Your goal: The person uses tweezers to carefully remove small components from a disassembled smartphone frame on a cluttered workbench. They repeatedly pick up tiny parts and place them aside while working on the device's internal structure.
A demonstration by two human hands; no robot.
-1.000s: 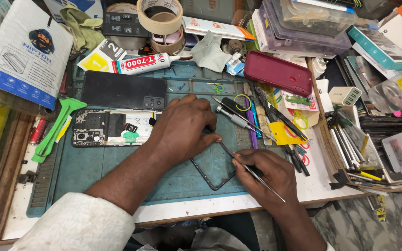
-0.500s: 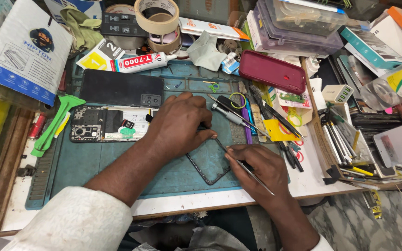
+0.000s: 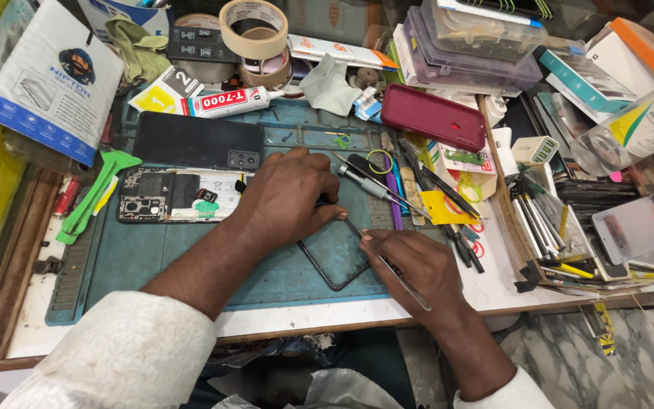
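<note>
Head view, left hand (image 3: 289, 198) flat on black frame (image 3: 332, 254), right hand (image 3: 410, 261) grip closed round thin metal tool (image 3: 403, 279) at frame's edge

I have a single head-worn view, looking steeply down and forward from close above the green work mat (image 3: 191, 257). The cluttered bench fills the frame, its near edge and some floor showing at the bottom.

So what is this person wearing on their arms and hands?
Both hands are bare: no gloves, rings or watch show on the left hand or the right hand. The forearms are uncovered, with white, slightly textured fabric sleeves pushed up towards the elbows. The right sleeve's edge shows at the bottom of the picture.
</note>
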